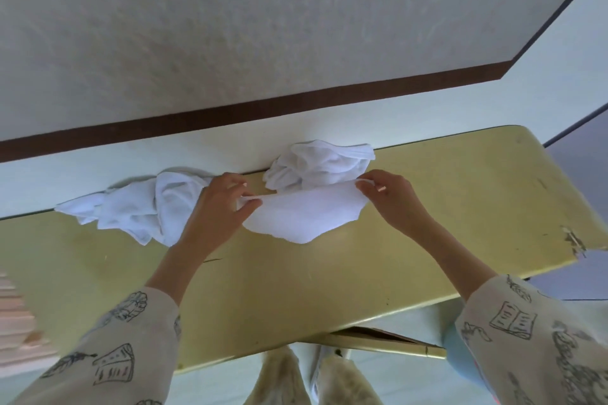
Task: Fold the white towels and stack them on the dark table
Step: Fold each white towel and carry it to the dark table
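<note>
Now a white towel (297, 217) is held stretched between both hands above the yellow-green tabletop (427, 217), its upper edge pulled fairly taut and its lower part sagging in a curve towards the surface. One corner is pinched by the left hand (218, 207), the opposite corner by the right hand (386, 194), fingers and thumb closed on the cloth at each end. Two more towels are seen crumpled along the wall: a crumpled heap (317, 164) just behind the held towel, and a second rumpled towel (144, 207) spread beside the left hand. No folded stack is visible yet. The fabric looks light, limp and soft, so it is judged to droop wherever unsupported; the corners are best gripped and the edge kept tensioned while it is laid flat.
</note>
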`<action>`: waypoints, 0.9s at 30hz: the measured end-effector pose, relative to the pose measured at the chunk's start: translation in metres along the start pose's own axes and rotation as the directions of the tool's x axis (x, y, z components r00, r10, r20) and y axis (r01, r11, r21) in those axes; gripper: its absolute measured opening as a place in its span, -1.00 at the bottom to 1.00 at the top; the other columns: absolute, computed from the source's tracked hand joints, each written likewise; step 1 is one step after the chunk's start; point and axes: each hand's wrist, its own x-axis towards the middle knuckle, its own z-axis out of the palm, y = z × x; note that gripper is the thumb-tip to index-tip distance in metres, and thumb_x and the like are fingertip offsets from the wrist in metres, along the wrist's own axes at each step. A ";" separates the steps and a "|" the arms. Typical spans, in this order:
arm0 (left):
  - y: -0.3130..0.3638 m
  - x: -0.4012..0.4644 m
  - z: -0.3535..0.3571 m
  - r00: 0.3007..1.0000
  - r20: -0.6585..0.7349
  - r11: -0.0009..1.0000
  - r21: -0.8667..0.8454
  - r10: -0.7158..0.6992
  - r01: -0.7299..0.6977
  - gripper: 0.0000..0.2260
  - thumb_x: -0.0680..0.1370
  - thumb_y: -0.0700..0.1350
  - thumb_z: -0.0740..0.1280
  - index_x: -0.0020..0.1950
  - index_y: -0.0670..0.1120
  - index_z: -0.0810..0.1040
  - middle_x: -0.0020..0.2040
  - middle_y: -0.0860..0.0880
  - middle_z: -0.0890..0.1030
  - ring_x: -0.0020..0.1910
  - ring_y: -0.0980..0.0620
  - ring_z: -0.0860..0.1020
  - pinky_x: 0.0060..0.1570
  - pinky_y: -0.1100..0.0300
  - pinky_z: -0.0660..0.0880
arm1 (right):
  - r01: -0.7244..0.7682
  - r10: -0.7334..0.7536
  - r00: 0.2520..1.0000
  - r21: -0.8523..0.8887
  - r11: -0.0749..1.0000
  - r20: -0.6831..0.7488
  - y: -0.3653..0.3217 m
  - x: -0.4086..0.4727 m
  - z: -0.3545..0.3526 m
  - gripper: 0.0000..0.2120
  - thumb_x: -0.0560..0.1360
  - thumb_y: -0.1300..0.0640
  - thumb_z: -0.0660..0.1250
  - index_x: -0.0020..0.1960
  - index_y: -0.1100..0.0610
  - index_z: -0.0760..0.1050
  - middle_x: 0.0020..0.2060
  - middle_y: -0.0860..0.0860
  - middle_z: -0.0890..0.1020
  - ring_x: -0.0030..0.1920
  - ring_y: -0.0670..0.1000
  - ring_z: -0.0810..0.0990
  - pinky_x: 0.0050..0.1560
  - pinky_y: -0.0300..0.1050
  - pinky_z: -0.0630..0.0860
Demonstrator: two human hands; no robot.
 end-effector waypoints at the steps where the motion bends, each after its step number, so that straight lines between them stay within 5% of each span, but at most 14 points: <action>1: -0.003 -0.001 -0.006 1.000 -0.013 1.000 0.012 -0.028 0.028 -0.75 0.48 0.01 0.38 -0.01 -0.16 0.62 0.14 0.02 0.52 0.18 0.02 0.42 0.21 0.07 0.33 | 0.015 -0.015 1.000 0.006 1.000 0.000 -0.003 0.003 0.002 -0.84 0.54 0.20 0.25 0.03 0.21 0.58 -0.14 0.04 0.59 -0.14 0.01 0.50 -0.13 -0.25 0.33; 7: -0.017 -0.001 -0.055 0.971 -0.157 0.983 -0.068 -0.181 0.172 -0.81 0.46 -0.05 0.40 -0.07 -0.16 0.62 0.09 0.02 0.54 0.12 0.00 0.44 0.11 0.18 0.31 | 0.111 -0.111 0.994 0.018 0.994 -0.018 -0.039 0.023 0.015 -0.84 0.54 0.17 0.28 0.03 0.18 0.60 -0.09 -0.02 0.60 -0.10 -0.05 0.52 -0.04 -0.29 0.35; 13: -0.029 -0.035 -0.085 0.942 0.043 0.921 -0.199 -0.334 0.336 -0.82 0.55 -0.16 0.28 0.11 -0.14 0.59 -0.10 -0.05 0.58 -0.16 0.00 0.48 -0.24 0.23 0.35 | 0.141 -0.147 0.988 0.121 0.983 0.046 -0.061 0.011 0.029 -0.88 0.54 0.21 0.27 -0.04 0.21 0.58 -0.25 -0.12 0.56 -0.20 -0.16 0.50 -0.17 -0.50 0.36; 18: -0.053 -0.091 -0.051 0.879 0.300 0.873 -0.212 -0.370 0.440 -0.87 0.50 -0.19 0.35 0.02 -0.12 0.63 -0.16 -0.05 0.61 -0.18 0.03 0.53 -0.22 0.35 0.35 | -0.002 -0.014 0.959 0.054 0.999 0.284 -0.018 -0.025 0.058 -0.84 0.52 0.18 0.29 -0.21 0.01 0.52 -0.32 -0.14 0.55 -0.26 -0.18 0.49 -0.17 -0.27 0.37; 22: -0.072 -0.130 -0.006 0.781 0.461 0.821 -0.171 -0.422 0.545 -0.91 0.44 -0.16 0.42 -0.23 0.00 0.59 -0.25 0.02 0.61 -0.21 0.02 0.54 -0.26 0.31 0.37 | -0.119 0.155 0.900 -0.112 0.987 0.408 0.022 -0.053 0.088 -0.76 0.53 0.17 0.28 -0.28 -0.08 0.47 -0.34 -0.14 0.54 -0.27 -0.12 0.50 -0.26 -0.31 0.35; 27: -0.087 -0.152 0.031 0.704 0.478 0.735 -0.162 -0.525 0.658 -0.85 0.43 -0.14 0.45 -0.31 0.00 0.55 -0.34 0.06 0.56 -0.31 0.09 0.48 -0.33 0.30 0.35 | -0.240 0.324 0.849 -0.241 0.940 0.417 0.056 -0.064 0.118 -0.84 0.54 0.15 0.27 0.00 0.17 0.60 -0.04 0.11 0.64 0.01 0.06 0.55 -0.09 -0.21 0.33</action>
